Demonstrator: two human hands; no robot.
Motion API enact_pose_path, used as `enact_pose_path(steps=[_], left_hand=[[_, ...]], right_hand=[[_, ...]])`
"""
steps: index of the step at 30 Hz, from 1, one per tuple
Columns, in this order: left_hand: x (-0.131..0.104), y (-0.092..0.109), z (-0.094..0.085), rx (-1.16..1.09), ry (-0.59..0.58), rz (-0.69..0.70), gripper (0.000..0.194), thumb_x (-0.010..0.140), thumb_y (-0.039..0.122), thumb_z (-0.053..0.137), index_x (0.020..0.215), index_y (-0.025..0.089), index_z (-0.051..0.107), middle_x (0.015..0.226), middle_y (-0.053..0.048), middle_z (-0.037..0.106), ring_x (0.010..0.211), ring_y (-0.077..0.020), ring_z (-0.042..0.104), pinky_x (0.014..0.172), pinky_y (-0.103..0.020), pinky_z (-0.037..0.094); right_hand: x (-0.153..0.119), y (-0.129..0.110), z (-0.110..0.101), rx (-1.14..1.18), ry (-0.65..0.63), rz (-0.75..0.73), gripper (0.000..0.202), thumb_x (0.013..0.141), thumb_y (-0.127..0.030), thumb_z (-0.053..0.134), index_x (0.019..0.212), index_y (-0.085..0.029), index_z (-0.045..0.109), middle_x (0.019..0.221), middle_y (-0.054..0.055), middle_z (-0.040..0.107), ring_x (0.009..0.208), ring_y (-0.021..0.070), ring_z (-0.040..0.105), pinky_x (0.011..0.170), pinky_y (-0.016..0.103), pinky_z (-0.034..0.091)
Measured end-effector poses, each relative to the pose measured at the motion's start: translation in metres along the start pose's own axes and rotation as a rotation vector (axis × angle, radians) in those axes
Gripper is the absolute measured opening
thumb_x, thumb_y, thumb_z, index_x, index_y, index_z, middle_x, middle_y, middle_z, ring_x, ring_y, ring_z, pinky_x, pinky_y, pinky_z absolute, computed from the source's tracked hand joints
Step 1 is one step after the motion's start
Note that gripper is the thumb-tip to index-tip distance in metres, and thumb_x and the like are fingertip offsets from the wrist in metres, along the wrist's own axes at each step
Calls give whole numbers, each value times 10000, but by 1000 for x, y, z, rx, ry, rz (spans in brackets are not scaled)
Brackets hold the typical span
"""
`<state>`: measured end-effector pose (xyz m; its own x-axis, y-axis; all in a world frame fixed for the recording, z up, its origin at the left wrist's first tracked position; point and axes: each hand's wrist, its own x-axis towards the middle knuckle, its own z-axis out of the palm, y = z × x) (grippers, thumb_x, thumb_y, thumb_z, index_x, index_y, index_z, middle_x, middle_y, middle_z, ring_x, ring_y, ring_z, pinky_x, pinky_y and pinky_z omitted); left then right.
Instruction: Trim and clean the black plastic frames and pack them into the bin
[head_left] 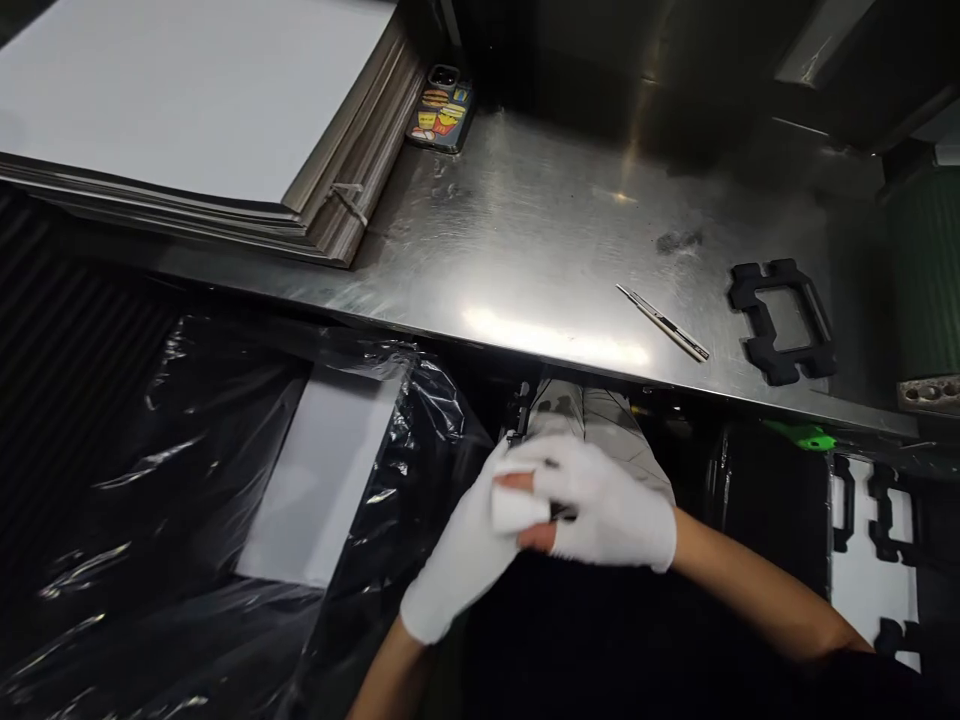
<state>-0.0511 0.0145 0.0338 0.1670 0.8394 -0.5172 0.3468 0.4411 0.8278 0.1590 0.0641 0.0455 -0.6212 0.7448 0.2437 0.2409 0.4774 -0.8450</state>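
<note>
Both my hands wear white gloves and meet low in front of my lap. My right hand (600,500) is closed, its bare thumb and fingertip pinching a small white piece (519,508), smooth and blurred, whose kind I cannot make out. My left hand (469,545) lies against it from the left, its fingers mostly hidden behind the right hand and the white piece. A dark bit shows between thumb and fingers of the right hand; I cannot tell what it is.
On the metal table (517,240) lie a thick stack of sheets (180,90), a phone (442,110), a slim cutter knife (664,322) and a black notched frame (784,320). Black plastic sheeting (187,480) surrounds a white panel (322,475) at left. More black frames (889,510) lie at lower right.
</note>
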Motion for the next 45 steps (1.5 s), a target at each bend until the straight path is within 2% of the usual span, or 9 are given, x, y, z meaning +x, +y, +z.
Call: enact_pose_path(steps=[3, 8, 12, 18, 23, 28, 31, 40, 45], left_hand=[[2, 2, 0, 0, -22, 41, 684, 849, 295, 705, 1520, 219, 601, 1348, -130, 742, 1294, -313, 692, 1178, -474, 557], [-1, -2, 0, 51, 49, -3, 602, 871, 225, 607, 1472, 219, 598, 1360, -120, 721, 1316, -302, 693, 1217, -493, 530], [-1, -15, 0, -3, 71, -11, 639, 867, 420, 698, 1459, 202, 596, 1328, -138, 733, 1359, -343, 671, 1266, -524, 484], [0, -11, 1, 79, 47, 10, 458, 883, 294, 619, 1334, 219, 640, 1166, -90, 743, 1160, -293, 736, 1125, -481, 585], [0, -13, 0, 59, 57, 20, 429, 854, 333, 647, 1268, 220, 656, 1192, -99, 755, 1188, -312, 732, 1117, -497, 586], [-1, -7, 0, 43, 74, 35, 490, 834, 279, 638, 1319, 216, 646, 1276, -114, 750, 1226, -304, 720, 1144, -471, 569], [-2, -6, -1, 28, 72, 36, 483, 824, 331, 670, 1296, 228, 667, 1167, -104, 766, 1220, -324, 719, 1115, -475, 589], [-1, -7, -2, 18, 66, 33, 370, 794, 291, 671, 1157, 229, 709, 945, -66, 719, 1036, -298, 710, 998, -441, 625], [-4, -7, -3, 11, -13, -40, 513, 822, 201, 559, 1327, 214, 649, 929, -18, 662, 858, -212, 656, 924, -398, 616]], right_hand=[[3, -3, 18, -98, -158, -51, 352, 1097, -323, 650, 1393, -135, 679, 1329, 140, 732, 1175, 241, 688, 1043, 413, 622], [5, -2, 20, -250, -11, 36, 405, 1104, -398, 611, 1435, -166, 632, 1411, 182, 683, 1246, 298, 662, 1049, 505, 621], [5, -5, 21, -130, -128, -63, 316, 1114, -325, 569, 1376, -168, 651, 1194, 106, 742, 1054, 237, 685, 934, 402, 629], [2, 1, 20, -256, 3, 13, 402, 1105, -404, 612, 1431, -171, 634, 1405, 183, 681, 1234, 299, 658, 1066, 509, 605], [7, -1, 19, -209, -132, -102, 344, 1134, -344, 549, 1356, -111, 669, 1210, 136, 735, 1031, 241, 670, 934, 413, 631], [13, -3, 14, -226, -81, -59, 353, 1120, -378, 587, 1381, -151, 658, 1332, 156, 715, 1177, 260, 668, 1030, 441, 617], [14, -3, 15, -171, -200, -113, 334, 1125, -356, 592, 1358, -129, 671, 1255, 136, 737, 1116, 231, 679, 1002, 397, 620], [17, -1, 12, -184, -180, -92, 321, 1142, -342, 523, 1347, -141, 665, 1251, 140, 734, 1138, 238, 679, 1031, 423, 622], [11, 0, 2, -324, 145, 83, 399, 1099, -372, 605, 1457, -198, 598, 1399, 180, 674, 1247, 314, 652, 1037, 527, 612]])
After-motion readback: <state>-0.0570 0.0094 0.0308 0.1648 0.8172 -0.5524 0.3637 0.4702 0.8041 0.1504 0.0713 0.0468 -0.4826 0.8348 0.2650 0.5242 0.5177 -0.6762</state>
